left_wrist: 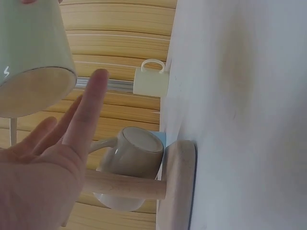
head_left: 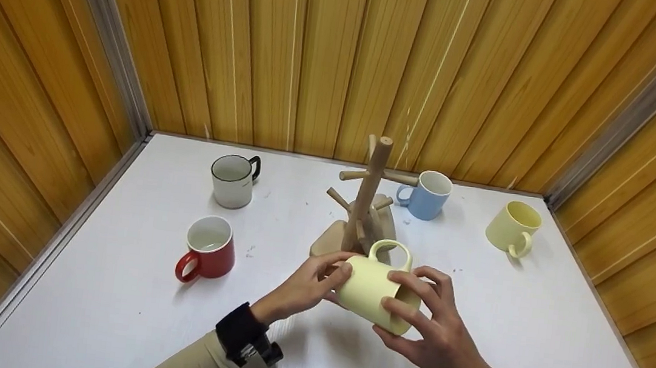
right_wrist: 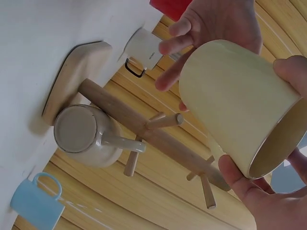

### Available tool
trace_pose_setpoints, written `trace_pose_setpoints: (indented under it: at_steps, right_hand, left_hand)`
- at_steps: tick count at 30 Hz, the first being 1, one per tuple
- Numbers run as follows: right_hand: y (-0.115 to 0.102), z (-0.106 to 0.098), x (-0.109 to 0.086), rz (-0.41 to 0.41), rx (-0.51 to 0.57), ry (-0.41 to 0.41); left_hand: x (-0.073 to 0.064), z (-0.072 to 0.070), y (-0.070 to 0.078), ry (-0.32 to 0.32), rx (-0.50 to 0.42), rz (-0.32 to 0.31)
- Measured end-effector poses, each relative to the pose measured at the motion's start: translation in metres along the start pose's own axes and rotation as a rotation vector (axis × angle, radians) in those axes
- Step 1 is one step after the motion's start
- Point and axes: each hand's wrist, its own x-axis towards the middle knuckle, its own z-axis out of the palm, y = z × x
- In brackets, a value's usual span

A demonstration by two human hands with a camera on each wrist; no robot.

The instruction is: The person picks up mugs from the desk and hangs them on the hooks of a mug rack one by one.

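A pale yellow mug [head_left: 369, 289] is held tilted on its side above the table, its handle pointing up and away in the head view. My right hand [head_left: 440, 330] grips it at the open rim, thumb below and fingers over the wall. At the base end is my left hand [head_left: 308, 285], its fingers extended in both wrist views [left_wrist: 57, 139]; whether they touch the mug is unclear. Just beyond stands a wooden mug tree [head_left: 372, 182] with several pegs. A beige mug [right_wrist: 84, 132] sits low against its post, handle beside a peg; the head view mostly hides it.
A red mug [head_left: 217, 254] and a white, black-rimmed mug [head_left: 232, 186] stand on the left. A blue mug [head_left: 428, 201] is behind the tree to the right, and another yellow mug [head_left: 506, 230] stands farther right. Wood-patterned walls [head_left: 329, 56] enclose the white table [head_left: 110, 283].
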Motion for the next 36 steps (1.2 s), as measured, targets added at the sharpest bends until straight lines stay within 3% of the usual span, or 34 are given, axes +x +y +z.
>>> trace_pose_setpoints:
  at_steps: [7,12,19,24,27,32,36]
  right_hand:
    - [0.002,0.008,-0.001,-0.013,0.042,-0.009]
    - [0.006,0.013,-0.004,-0.003,0.06,-0.019]
    - [0.014,0.017,-0.006,0.013,0.061,-0.042]
    - [0.02,0.02,-0.01,0.111,0.127,-0.07]
    - [0.024,0.023,-0.01,0.205,0.224,-0.072]
    - [0.025,0.027,-0.008,0.395,0.33,-0.068]
    - [0.024,0.028,-0.008,0.486,0.37,-0.072]
  left_hand:
    - [-0.002,-0.003,-0.003,-0.008,-0.019,-0.026]
    - [-0.003,-0.004,-0.005,0.008,-0.093,-0.036]
    - [-0.005,-0.005,-0.005,0.09,-0.167,-0.004]
    - [-0.006,-0.006,-0.006,0.185,-0.133,0.078]
    - [-0.006,-0.007,-0.006,0.229,-0.096,0.122]
    - [-0.006,-0.006,-0.008,0.274,-0.057,0.167]
    - [-0.008,-0.004,-0.01,0.29,-0.039,0.191]
